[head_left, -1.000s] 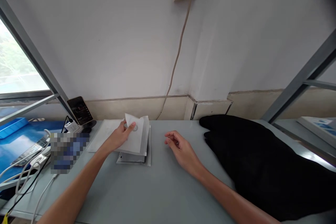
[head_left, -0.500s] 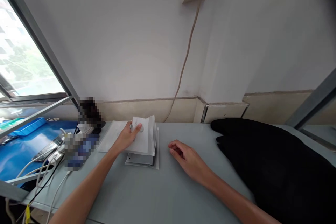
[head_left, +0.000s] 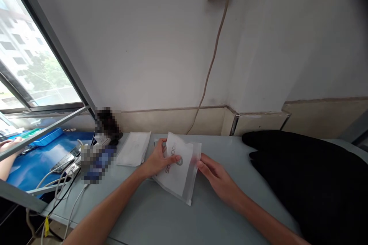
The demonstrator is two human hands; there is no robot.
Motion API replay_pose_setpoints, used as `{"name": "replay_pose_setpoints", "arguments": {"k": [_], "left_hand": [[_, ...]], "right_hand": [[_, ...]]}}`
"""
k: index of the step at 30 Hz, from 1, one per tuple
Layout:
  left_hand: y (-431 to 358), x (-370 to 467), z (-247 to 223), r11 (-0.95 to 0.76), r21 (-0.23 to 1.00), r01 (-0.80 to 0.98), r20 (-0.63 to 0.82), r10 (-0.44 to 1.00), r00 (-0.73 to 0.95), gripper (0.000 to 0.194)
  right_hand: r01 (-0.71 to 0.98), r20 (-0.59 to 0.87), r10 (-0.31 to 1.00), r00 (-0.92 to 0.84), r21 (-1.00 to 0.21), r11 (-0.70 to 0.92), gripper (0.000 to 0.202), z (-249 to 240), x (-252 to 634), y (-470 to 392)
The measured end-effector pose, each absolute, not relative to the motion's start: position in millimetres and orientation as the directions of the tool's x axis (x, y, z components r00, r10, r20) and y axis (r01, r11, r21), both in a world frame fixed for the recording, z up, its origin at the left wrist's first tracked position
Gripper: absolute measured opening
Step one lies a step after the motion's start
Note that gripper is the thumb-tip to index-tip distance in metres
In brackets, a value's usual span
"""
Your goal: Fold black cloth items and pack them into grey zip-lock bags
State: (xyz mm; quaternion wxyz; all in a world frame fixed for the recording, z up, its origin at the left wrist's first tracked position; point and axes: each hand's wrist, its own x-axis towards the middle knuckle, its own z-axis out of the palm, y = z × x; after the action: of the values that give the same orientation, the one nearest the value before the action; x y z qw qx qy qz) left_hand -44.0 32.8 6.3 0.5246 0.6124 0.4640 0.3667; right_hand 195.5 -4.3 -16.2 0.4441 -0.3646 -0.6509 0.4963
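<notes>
A frosted white zip bag (head_left: 176, 180) with dark printed lettering and a round logo is held slightly tilted above the grey table. My left hand (head_left: 159, 159) grips its left side, thumb across the printed front and fingers behind. At the bag's right edge, by the clear zip strip, my right hand (head_left: 215, 176) pinches with thumb and forefinger. To the left of my left hand lie more white bags (head_left: 133, 149), flat on the table. What lies behind the held bag is mostly hidden.
Black cloth (head_left: 310, 183) covers the table's right side. Cables, a power strip and a pixelated blue item (head_left: 99, 164) lie at the left. Beyond a metal frame, another person's hand (head_left: 10, 144) shows over a blue surface (head_left: 31, 164). A cord (head_left: 214, 57) hangs from the wall socket.
My left hand has brought the bag rightward, off the flat grey item in a clear bag, now hidden. My right hand has closed on the bag's zip edge. The view has shifted left.
</notes>
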Motion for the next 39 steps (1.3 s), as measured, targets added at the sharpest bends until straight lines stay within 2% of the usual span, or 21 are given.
{"name": "replay_pose_setpoints", "arguments": {"k": [2, 6, 8, 13, 18, 21, 25, 27, 30, 35, 39], "left_hand": [[27.8, -40.2, 6.9, -0.035, 0.988, 0.152, -0.017, 0.944, 0.329, 0.077], [20.0, -35.9, 11.0, -0.030, 0.995, 0.091, -0.007, 0.921, 0.390, 0.068], [18.4, -34.9, 11.7, -0.021, 0.997, 0.068, -0.009, 0.911, 0.412, 0.064], [22.9, -35.4, 9.1, -0.012, 0.999, 0.049, -0.008, 0.919, 0.393, 0.066], [32.7, -44.8, 13.3, -0.028, 0.998, 0.054, 0.006, 0.932, 0.362, 0.070], [34.2, -50.4, 19.4, -0.066, 0.996, 0.053, 0.042, 0.926, 0.375, 0.069], [33.4, -50.3, 20.6, -0.120, 0.986, 0.114, 0.060, 0.902, 0.428, 0.045], [33.7, -48.4, 17.1, -0.137, 0.981, 0.135, 0.073, 0.914, 0.400, 0.043], [34.3, -47.2, 11.9, -0.133, 0.979, 0.154, 0.065, 0.923, 0.379, 0.052], [32.8, -52.2, 15.8, -0.070, 0.974, 0.215, -0.026, 0.908, 0.417, 0.071], [31.9, -59.4, 27.1, -0.033, 0.975, 0.219, -0.064, 0.907, 0.417, 0.081]], "right_hand": [[-0.017, 0.201, 0.938, -0.281, -0.979, 0.204, 0.048, -17.5, 195.1, -1.2], [0.076, 0.217, 0.975, 0.042, -0.974, 0.213, 0.045, -21.6, 198.8, 7.1], [0.049, 0.202, 0.970, 0.133, -0.979, 0.197, 0.044, -21.7, 201.3, 9.5], [-0.168, 0.078, 0.997, 0.013, -0.983, 0.079, 0.041, -16.4, 202.4, 7.2], [-0.180, 0.072, 0.993, 0.090, -0.980, 0.087, 0.037, -17.5, 203.2, 7.5], [-0.186, 0.069, 0.996, 0.052, -0.980, 0.078, 0.036, -18.4, 203.9, 9.2], [-0.145, 0.090, 0.993, -0.078, -0.986, 0.078, 0.040, -15.3, 203.7, 9.0], [-0.126, 0.090, 0.988, -0.122, -0.989, 0.075, 0.040, -13.4, 203.9, 8.1], [-0.101, 0.103, 0.984, -0.147, -0.991, 0.088, 0.038, -13.0, 204.7, 7.3], [-0.058, 0.115, 0.989, -0.096, -0.992, 0.109, 0.038, -18.8, 203.9, 7.9], [-0.072, 0.139, 0.980, -0.144, -0.989, 0.129, 0.039, -22.1, 200.6, 7.0]]}}
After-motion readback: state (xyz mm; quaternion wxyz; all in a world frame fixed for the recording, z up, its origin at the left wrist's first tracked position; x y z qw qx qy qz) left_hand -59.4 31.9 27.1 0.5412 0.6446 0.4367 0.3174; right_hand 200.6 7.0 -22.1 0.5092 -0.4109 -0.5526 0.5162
